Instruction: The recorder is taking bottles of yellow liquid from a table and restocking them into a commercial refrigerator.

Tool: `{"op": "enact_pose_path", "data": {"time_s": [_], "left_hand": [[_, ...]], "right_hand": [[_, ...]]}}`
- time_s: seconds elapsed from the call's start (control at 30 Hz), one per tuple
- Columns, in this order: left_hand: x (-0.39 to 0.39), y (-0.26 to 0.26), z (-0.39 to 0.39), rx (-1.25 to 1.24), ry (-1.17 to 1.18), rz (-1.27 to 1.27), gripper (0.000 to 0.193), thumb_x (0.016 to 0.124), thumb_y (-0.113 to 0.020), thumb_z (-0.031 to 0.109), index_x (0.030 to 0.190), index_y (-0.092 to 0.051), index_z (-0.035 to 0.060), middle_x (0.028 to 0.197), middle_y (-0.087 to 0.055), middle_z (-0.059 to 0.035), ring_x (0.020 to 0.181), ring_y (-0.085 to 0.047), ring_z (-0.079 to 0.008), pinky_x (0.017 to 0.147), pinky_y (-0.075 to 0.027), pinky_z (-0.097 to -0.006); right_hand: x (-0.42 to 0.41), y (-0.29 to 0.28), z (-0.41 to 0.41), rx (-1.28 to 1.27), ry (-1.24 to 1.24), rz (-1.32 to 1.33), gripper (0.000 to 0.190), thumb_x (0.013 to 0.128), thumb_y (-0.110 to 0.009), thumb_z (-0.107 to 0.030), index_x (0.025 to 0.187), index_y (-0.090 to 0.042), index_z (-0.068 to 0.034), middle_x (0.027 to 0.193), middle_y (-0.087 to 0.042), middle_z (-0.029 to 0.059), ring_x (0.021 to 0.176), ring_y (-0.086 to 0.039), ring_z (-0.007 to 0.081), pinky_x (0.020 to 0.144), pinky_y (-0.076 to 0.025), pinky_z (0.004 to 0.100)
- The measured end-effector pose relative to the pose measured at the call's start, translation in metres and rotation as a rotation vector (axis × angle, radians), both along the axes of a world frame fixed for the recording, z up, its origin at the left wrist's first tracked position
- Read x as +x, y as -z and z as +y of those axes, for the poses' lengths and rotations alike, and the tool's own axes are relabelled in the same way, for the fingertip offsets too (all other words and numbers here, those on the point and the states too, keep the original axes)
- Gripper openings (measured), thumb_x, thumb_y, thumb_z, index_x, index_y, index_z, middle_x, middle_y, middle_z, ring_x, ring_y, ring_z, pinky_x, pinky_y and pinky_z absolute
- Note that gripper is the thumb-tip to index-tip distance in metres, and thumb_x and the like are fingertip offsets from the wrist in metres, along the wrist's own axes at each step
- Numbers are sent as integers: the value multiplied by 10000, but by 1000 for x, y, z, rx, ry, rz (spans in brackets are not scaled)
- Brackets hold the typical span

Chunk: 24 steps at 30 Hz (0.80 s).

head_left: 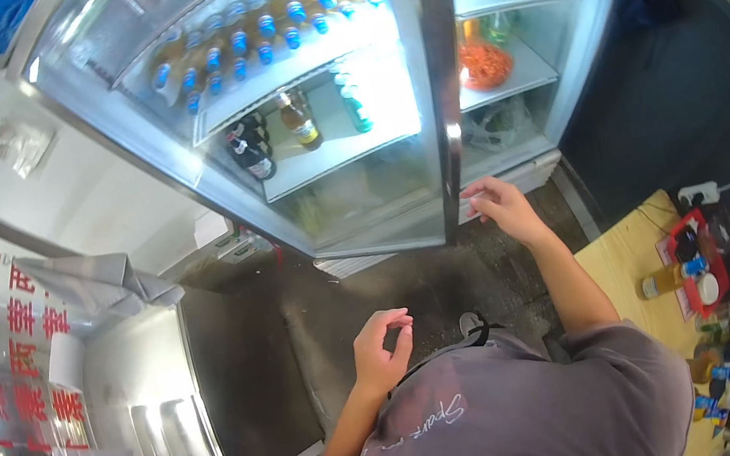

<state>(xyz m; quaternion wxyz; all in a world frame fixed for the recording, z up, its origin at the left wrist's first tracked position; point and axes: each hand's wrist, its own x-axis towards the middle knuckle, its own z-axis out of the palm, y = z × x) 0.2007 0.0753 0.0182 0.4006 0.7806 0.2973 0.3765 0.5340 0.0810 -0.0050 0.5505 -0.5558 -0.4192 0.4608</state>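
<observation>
A glass-door display fridge point(334, 262) stands before me, its left door apparently swung outward. My right hand point(504, 207) is beside the lower part of the dark door edge point(450, 162). Its fingers are bent and apart, with nothing seen in them; contact with the door cannot be told. Over the floor, in front of my body, my left hand point(383, 353) is loosely curled and holds nothing. Rows of blue-capped bottles point(267, 25) fill the upper shelf. Below are dark bottles point(252, 149), an amber bottle point(299, 122) and a green-and-white bottle point(354, 102).
On the fridge's right side is a bag of orange-red food point(485, 65). A wooden table point(612, 258) at my right carries a red tray point(700, 279) and several bottles. To my left is a steel counter point(141, 370) behind a panel with red writing point(6, 350).
</observation>
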Motion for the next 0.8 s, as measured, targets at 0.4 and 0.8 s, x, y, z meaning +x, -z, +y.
{"op": "enact_pose_path", "data": {"time_s": [0.4,0.8], "left_hand": [[-30,12,-26,3,28,19,140,870,-621,-35,1002,-653,-2,891,-702,-118,802,-699,-209,751,-533,-305],[-89,56,-70,-313,226,-102,110,930,-511,2,921,-613,-38,862,-686,-119,776,-646,-171,731,-496,-273]], "right_hand": [[-45,31,-33,-24,-77,-72,181,957,-620,-153,1074,-630,-16,934,-698,59,756,-670,118,637,-514,270],[-86,26,-162,-211,-39,-502,236,915,-648,-231,1033,-671,-28,838,-703,87,749,-687,178,704,-535,334]]}}
